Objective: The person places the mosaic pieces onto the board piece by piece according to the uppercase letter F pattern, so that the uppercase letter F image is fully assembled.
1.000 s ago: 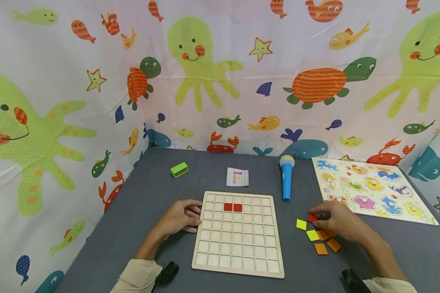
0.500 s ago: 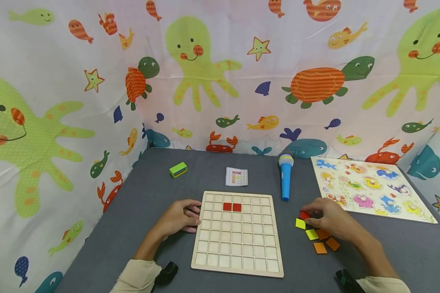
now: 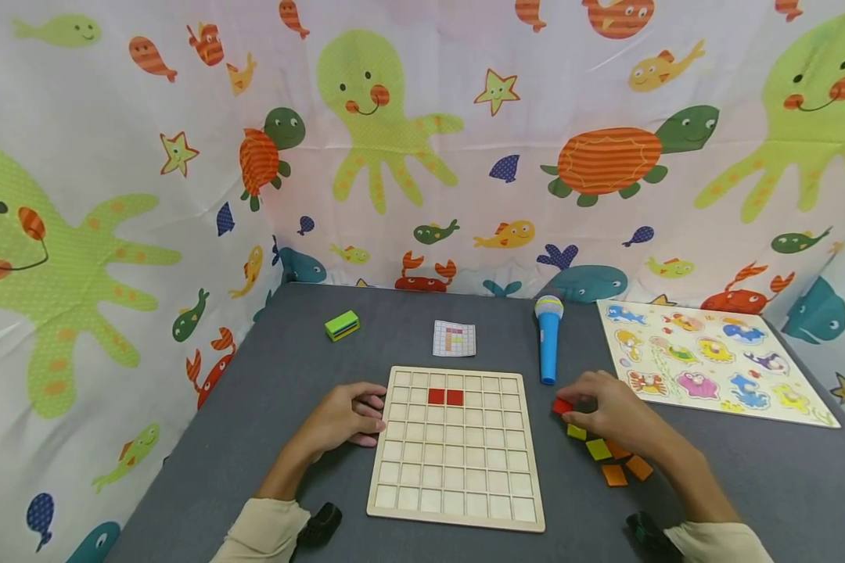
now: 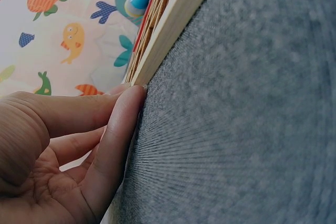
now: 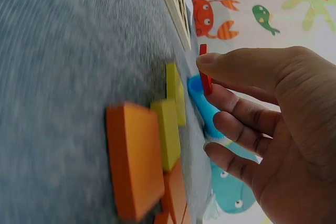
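My right hand (image 3: 609, 405) pinches a red square tile (image 5: 206, 80) between thumb and fingertips, raised off the table. In the right wrist view it is seen edge-on, and the other fingers are loosely bent. Below that hand lie yellow tiles (image 3: 598, 450) and orange tiles (image 3: 614, 475), partly hidden by it. A wooden grid board (image 3: 458, 469) lies flat in the middle, with two red tiles (image 3: 446, 397) side by side in its second row. My left hand (image 3: 345, 418) is at the board's left side, thumb and finger pinching its edge (image 4: 157, 48).
Behind the board lies a small card with a coloured grid pattern (image 3: 454, 338). A green-topped stack (image 3: 342, 326) stands at the back left. A blue toy microphone (image 3: 548, 344) and a sea-animal puzzle board (image 3: 718, 363) lie to the right. A printed curtain (image 3: 422, 156) borders the table.
My right hand has lifted the red tile from the pile and carried it left, nearer the board. The left hand has stayed at the board's edge.
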The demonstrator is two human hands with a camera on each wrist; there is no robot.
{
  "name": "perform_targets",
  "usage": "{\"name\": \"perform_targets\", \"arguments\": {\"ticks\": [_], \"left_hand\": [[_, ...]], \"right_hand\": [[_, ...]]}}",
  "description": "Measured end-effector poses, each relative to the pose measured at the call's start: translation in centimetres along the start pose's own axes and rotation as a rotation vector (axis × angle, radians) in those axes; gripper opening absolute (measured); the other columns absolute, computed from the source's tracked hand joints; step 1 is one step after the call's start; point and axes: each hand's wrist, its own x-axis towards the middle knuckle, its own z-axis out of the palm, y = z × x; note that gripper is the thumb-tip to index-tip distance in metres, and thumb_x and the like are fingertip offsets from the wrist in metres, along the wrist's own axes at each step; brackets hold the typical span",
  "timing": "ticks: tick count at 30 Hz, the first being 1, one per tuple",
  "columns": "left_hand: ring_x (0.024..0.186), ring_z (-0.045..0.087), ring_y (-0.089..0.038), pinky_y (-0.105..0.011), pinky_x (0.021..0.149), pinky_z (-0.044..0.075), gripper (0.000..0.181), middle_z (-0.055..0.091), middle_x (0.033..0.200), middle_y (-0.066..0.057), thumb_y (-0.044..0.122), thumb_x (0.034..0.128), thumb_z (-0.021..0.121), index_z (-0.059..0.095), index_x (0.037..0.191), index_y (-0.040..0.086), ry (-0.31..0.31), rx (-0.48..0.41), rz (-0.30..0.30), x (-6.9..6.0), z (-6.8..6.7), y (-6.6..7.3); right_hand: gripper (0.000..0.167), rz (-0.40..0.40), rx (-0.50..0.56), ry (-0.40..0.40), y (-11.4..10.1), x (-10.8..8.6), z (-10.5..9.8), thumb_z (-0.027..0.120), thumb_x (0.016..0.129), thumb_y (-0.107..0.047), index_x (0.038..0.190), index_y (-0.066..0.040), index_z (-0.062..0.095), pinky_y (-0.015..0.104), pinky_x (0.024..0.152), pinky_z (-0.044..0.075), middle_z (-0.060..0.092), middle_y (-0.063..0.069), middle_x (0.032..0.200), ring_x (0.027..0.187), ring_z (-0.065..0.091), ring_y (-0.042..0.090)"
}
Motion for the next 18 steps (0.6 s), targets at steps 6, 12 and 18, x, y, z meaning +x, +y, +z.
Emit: {"name": "perform_targets", "arguments": {"ticks": [6,12,18], "left_hand": [[0.092,0.071,-0.021,-0.040,0.072,0.069,0.056,0.062,0.122,-0.019,-0.004,0.0911,0.079,0.060,0.143,-0.003,0.000,-0.003,-0.007,0.0,0.0,0.0],[0.092,0.071,-0.021,-0.040,0.072,0.069,0.056,0.062,0.122,-0.020,-0.004,0.0907,0.079,0.059,0.143,-0.004,-0.006,-0.009,-0.001,0.0,-0.1,0.0],[0.092,0.071,-0.022,-0.039,0.071,0.069,0.056,0.063,0.121,-0.019,-0.004,0.0904,0.080,0.060,0.143,-0.002,0.001,-0.005,-0.011,-0.1,0.0,0.1]], "right_hand": [[0.029,-0.040,-0.027,0.011,-1.1,0.9,0.6,0.082,0.094,-0.025,0.119,-0.010,0.080,0.036,0.079,0.051,0.068,0.002,0.109,0.098,0.055,0.020],[0.027,-0.080,-0.020,0.015,-2.4,1.8,1.2,0.080,0.095,-0.021,0.120,-0.010,0.080,0.038,0.081,0.050,0.068,0.001,0.109,0.099,0.055,0.020],[0.029,-0.086,0.001,0.000,-3.3,2.6,1.7,0.080,0.095,-0.022,0.121,-0.010,0.079,0.039,0.083,0.053,0.068,0.003,0.111,0.101,0.055,0.021]]}}
